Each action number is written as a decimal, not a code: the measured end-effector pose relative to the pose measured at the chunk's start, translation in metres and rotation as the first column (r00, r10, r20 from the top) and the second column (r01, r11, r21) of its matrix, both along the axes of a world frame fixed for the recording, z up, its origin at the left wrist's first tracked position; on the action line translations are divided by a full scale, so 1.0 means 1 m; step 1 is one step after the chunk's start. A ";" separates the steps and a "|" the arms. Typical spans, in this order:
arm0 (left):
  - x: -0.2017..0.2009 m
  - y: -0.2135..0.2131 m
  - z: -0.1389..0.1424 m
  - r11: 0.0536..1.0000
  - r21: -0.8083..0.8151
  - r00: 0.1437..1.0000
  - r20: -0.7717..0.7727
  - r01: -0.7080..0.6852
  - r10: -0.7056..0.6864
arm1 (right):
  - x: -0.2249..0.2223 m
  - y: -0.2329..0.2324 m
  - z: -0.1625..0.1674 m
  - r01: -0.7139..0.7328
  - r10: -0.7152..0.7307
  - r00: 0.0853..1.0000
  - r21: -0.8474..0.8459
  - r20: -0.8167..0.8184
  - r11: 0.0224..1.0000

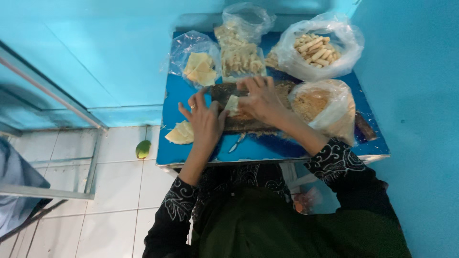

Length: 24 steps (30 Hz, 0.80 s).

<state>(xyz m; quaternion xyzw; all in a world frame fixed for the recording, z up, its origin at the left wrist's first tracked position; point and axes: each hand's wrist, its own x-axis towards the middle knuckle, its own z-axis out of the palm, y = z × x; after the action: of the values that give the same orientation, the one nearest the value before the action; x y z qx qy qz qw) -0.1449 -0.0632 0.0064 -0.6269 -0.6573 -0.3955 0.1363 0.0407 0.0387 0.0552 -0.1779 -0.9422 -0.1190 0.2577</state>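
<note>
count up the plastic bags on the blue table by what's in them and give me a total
Rolled sticks: 2, one bag at the far right, one in the middle
Flat pale sheets: 1
Brown crumbs: 1
Total: 4

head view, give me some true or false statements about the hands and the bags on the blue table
1. Both hands, left and right, touch a pale wrapper on the board. True.
2. The roll bag lies at the table's near left corner. False: far right.
3. A green fruit lies on the floor. True.
4. The crumb bag is left of the hands. False: it is right of them.
</note>
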 end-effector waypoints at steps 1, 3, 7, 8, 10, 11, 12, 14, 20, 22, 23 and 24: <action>0.002 0.000 0.001 1.000 -0.005 1.000 0.010 -0.017 0.017 | 0.010 0.000 0.005 -0.018 0.019 0.999 -0.015 0.032 1.000; 0.007 0.002 0.003 0.999 -0.017 0.999 -0.009 -0.051 0.050 | 0.026 0.005 0.018 0.050 -0.043 0.999 -0.295 0.032 0.954; 0.019 0.004 0.002 0.993 -0.066 0.993 -0.082 -0.094 0.089 | 0.089 0.023 0.048 -0.013 -0.075 0.979 -0.420 -0.192 0.907; 0.022 0.005 0.001 0.992 -0.079 0.991 -0.094 -0.101 0.093 | 0.104 0.031 0.055 0.041 -0.191 0.948 -0.495 -0.256 0.868; 0.028 0.009 0.000 0.989 -0.072 0.982 -0.142 -0.133 0.122 | 0.125 0.053 0.066 0.209 -0.413 0.849 -0.509 -0.328 0.835; 0.030 0.009 -0.002 0.986 -0.070 0.976 -0.168 -0.150 0.136 | 0.135 0.062 0.069 0.336 -0.511 0.784 -0.451 -0.353 0.827; 0.033 0.007 -0.003 0.986 -0.093 0.980 -0.159 -0.137 0.121 | 0.141 0.071 0.071 0.386 -0.516 0.786 -0.381 -0.340 0.840; 0.037 0.008 -0.002 0.985 -0.128 0.986 -0.141 -0.112 0.094 | 0.149 0.083 0.075 0.475 -0.524 0.788 -0.223 -0.321 0.851; 0.045 0.009 0.000 0.996 -0.053 0.996 -0.059 -0.069 0.066 | 0.168 0.057 0.075 0.331 -0.499 0.722 -0.394 -0.479 0.857; 0.044 0.010 0.000 0.998 -0.060 0.999 0.035 0.002 0.000 | 0.174 0.032 0.062 0.199 -0.292 0.897 -0.287 -0.333 0.937; 0.042 0.013 -0.002 0.997 -0.061 0.996 0.083 0.037 -0.032 | 0.172 0.025 0.051 0.319 -0.371 0.921 -0.316 -0.118 0.893; 0.042 0.015 -0.003 0.998 -0.048 0.994 0.097 0.049 -0.044 | 0.170 0.017 0.043 0.439 -0.430 0.897 -0.317 0.103 0.840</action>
<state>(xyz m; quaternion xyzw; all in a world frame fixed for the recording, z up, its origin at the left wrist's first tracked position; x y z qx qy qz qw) -0.1034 -0.0481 0.0037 -0.6255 -0.6581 -0.4116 0.0793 0.2108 0.0557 0.0982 -0.4260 -0.8871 -0.0161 0.1771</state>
